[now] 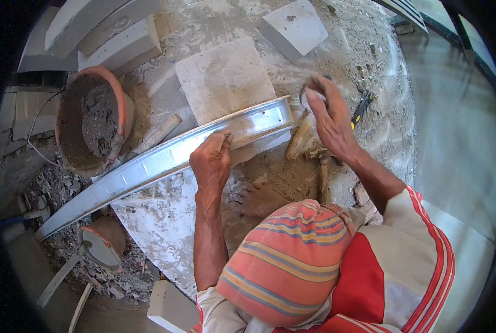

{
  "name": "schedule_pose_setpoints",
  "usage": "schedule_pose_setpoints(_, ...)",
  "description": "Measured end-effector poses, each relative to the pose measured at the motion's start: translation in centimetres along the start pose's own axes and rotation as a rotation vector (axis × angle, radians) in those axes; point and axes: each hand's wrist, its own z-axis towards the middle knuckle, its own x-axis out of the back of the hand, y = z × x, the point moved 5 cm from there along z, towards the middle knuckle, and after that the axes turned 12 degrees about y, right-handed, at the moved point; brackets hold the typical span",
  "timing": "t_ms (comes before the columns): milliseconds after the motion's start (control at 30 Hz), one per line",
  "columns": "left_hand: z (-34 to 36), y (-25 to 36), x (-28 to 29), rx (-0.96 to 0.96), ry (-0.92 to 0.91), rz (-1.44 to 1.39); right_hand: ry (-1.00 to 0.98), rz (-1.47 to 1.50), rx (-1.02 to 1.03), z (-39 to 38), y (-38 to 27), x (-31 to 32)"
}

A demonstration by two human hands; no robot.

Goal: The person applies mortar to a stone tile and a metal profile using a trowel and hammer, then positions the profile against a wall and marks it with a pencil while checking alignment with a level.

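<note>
A long silver metal channel [259, 119] lies diagonally across a pale square slab [220, 72] and the dusty floor. My left hand [212, 158] is closed on the channel's edge near its middle. My right hand [331, 119], just right of the channel's upper end, grips a small greyish object [306, 97], mostly hidden by the fingers. A yellow-and-black hand tool [361, 111] lies beside that hand. Dirty tan tools or pieces [300, 136] lie under the channel's end. A bare foot [256, 197] shows below the channel, partly behind a striped fabric cap [286, 261] in the foreground.
A mortar-filled bucket [120, 111] stands left, with a wooden-handled tool [162, 130] beside it. Pale blocks [120, 50] are stacked upper left; others [292, 28] lie top centre and bottom. Rubble and a smaller container [103, 250] sit lower left. A smooth grey floor [453, 155] runs along the right.
</note>
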Motion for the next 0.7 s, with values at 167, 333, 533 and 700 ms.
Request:
schedule_pose_setpoints(167,-0.1,-0.5,-0.2,0.019,0.001,-0.046,-0.221,-0.383,-0.235,-7.1,6.9,6.0)
schedule_pose_setpoints(333,0.0,0.0,-0.4,0.061,-0.014,-0.065,-0.369,-0.505,-0.407,-16.6,15.3,8.1)
schedule_pose_setpoints(533,0.0,0.5,-0.6,-0.076,0.008,-0.021,-0.445,-0.263,-0.597,-19.2,18.8,6.0)
schedule_pose_setpoints(700,-0.2,0.0,-0.5,-0.078,0.056,-0.02,-0.36,-0.142,-0.707,-19.0,19.6,5.7)
